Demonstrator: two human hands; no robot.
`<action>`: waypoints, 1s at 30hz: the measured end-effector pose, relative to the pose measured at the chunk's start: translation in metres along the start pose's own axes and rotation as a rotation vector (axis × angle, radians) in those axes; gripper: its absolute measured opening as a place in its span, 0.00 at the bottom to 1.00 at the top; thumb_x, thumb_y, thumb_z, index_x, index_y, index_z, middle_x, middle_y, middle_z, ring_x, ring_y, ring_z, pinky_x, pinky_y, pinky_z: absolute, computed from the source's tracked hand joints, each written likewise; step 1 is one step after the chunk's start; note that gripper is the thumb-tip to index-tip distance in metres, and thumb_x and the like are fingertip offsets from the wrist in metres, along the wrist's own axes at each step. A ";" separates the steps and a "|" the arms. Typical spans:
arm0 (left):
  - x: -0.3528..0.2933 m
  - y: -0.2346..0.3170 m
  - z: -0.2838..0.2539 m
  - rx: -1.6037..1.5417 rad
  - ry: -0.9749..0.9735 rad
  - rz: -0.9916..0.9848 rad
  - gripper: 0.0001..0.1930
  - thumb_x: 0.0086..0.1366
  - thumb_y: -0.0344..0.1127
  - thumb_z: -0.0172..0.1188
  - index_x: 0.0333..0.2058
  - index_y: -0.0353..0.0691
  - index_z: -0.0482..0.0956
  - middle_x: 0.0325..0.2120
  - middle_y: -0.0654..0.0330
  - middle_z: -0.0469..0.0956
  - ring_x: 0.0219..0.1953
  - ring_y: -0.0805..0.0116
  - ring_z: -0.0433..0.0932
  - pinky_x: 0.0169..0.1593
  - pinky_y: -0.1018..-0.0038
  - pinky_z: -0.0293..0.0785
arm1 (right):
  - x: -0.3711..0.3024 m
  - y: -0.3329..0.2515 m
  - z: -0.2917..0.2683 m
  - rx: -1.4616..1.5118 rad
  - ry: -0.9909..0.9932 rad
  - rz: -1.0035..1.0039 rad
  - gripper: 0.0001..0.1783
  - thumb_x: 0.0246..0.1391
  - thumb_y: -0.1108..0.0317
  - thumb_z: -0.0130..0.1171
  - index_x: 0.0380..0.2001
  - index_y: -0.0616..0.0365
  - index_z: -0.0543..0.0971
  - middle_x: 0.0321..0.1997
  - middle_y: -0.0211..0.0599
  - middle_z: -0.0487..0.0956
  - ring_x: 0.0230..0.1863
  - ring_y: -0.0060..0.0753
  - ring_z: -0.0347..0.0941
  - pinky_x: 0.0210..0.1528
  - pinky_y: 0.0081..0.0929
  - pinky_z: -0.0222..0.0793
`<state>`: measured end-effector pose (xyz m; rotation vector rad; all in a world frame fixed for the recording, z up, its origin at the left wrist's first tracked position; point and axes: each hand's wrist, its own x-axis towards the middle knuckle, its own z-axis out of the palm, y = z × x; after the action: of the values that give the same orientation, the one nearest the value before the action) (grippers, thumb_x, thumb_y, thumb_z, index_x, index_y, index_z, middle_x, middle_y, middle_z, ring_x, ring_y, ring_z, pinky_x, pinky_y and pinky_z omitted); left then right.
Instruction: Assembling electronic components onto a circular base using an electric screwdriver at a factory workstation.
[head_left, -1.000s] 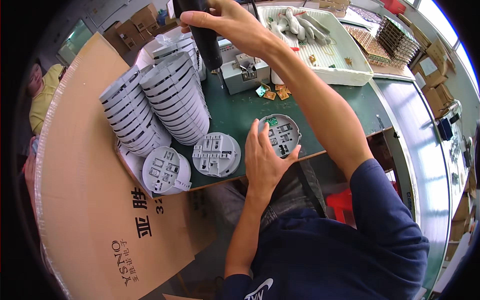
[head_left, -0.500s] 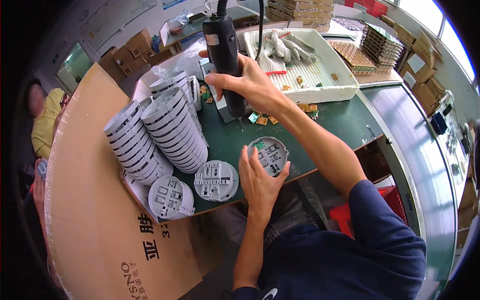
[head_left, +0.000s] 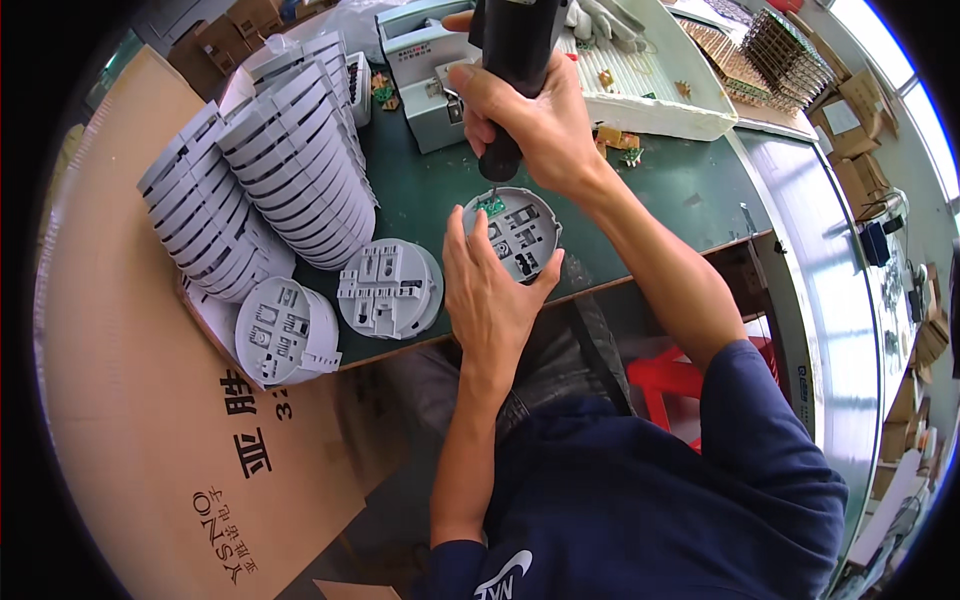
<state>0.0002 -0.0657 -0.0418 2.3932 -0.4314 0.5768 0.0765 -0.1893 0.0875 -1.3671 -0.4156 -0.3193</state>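
My right hand (head_left: 548, 128) is closed round a black electric screwdriver (head_left: 518, 45) held upright. Its thin bit points down at a small green circuit board (head_left: 490, 206) inside a round grey plastic housing (head_left: 538, 222); whether the bit touches the board I cannot tell. My left hand (head_left: 492, 285) grips the housing at its near rim, thumb on the right side and fingers on the left. Left of that hand, a grey round housing (head_left: 385, 295) with raised blocks sits on the green table (head_left: 400, 195). Another grey housing (head_left: 285, 325) leans at the table's edge.
Tall nested stacks of grey housings (head_left: 300, 165) stand at the left beside a large cardboard sheet (head_left: 120, 300). A grey-blue box-shaped device (head_left: 425, 95) is behind. A white tray (head_left: 690, 115) holds gloves (head_left: 610, 22); small boards (head_left: 615, 138) lie before it. A red stool (head_left: 660, 380) stands below.
The screwdriver has come down, its bit now at the green board in the housing. My left hand keeps its hold on the housing. The whole view has shifted.
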 end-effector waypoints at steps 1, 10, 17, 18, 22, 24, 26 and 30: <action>0.000 0.001 0.000 -0.006 -0.001 0.003 0.46 0.55 0.58 0.74 0.60 0.29 0.66 0.63 0.38 0.64 0.63 0.39 0.69 0.62 0.53 0.72 | 0.001 0.002 0.001 -0.010 0.001 0.008 0.24 0.63 0.66 0.65 0.59 0.63 0.72 0.22 0.26 0.74 0.19 0.18 0.70 0.22 0.22 0.66; -0.001 -0.001 0.001 -0.032 -0.001 -0.021 0.46 0.55 0.59 0.74 0.61 0.31 0.66 0.64 0.40 0.65 0.63 0.40 0.68 0.62 0.52 0.71 | 0.002 0.004 0.003 -0.027 -0.042 0.023 0.17 0.62 0.65 0.66 0.49 0.63 0.75 0.22 0.26 0.74 0.20 0.18 0.70 0.22 0.22 0.66; -0.002 0.000 0.003 -0.028 0.007 -0.010 0.46 0.55 0.59 0.74 0.61 0.31 0.66 0.64 0.40 0.65 0.63 0.41 0.69 0.62 0.53 0.71 | 0.006 0.014 0.001 -0.097 -0.115 0.120 0.14 0.60 0.61 0.69 0.35 0.59 0.76 0.20 0.27 0.74 0.18 0.17 0.69 0.21 0.21 0.64; -0.002 0.000 0.002 -0.029 0.004 -0.011 0.46 0.55 0.59 0.74 0.61 0.31 0.66 0.64 0.40 0.65 0.63 0.41 0.69 0.62 0.53 0.71 | 0.007 0.012 0.003 -0.083 -0.112 0.127 0.15 0.60 0.60 0.69 0.32 0.58 0.76 0.20 0.27 0.74 0.18 0.17 0.69 0.21 0.20 0.63; -0.001 -0.002 0.003 -0.020 0.010 0.001 0.46 0.55 0.58 0.74 0.60 0.31 0.65 0.63 0.40 0.64 0.62 0.40 0.69 0.62 0.53 0.72 | 0.009 0.010 0.002 -0.101 -0.174 0.177 0.17 0.60 0.59 0.70 0.28 0.57 0.75 0.19 0.27 0.74 0.18 0.18 0.70 0.20 0.20 0.62; 0.000 0.000 0.002 -0.007 0.007 0.012 0.46 0.55 0.57 0.75 0.60 0.30 0.65 0.62 0.40 0.63 0.62 0.40 0.68 0.62 0.54 0.72 | 0.009 0.010 0.001 -0.111 -0.174 0.165 0.17 0.60 0.59 0.70 0.30 0.57 0.74 0.20 0.27 0.74 0.18 0.18 0.70 0.20 0.20 0.63; 0.002 0.001 0.000 -0.023 -0.003 0.011 0.46 0.55 0.58 0.75 0.60 0.30 0.65 0.62 0.40 0.64 0.62 0.40 0.69 0.62 0.54 0.72 | 0.010 0.013 0.001 -0.121 -0.174 0.149 0.17 0.60 0.59 0.70 0.31 0.57 0.74 0.20 0.27 0.74 0.18 0.18 0.70 0.20 0.20 0.63; 0.000 -0.003 0.001 0.002 0.008 0.011 0.46 0.54 0.58 0.75 0.60 0.30 0.65 0.62 0.40 0.64 0.62 0.40 0.69 0.61 0.54 0.72 | 0.014 0.016 0.005 -0.075 -0.137 0.112 0.19 0.60 0.56 0.71 0.34 0.57 0.73 0.21 0.28 0.75 0.19 0.19 0.71 0.21 0.21 0.65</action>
<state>0.0021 -0.0638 -0.0435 2.3905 -0.4411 0.5921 0.0957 -0.1808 0.0810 -1.4852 -0.4419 -0.1503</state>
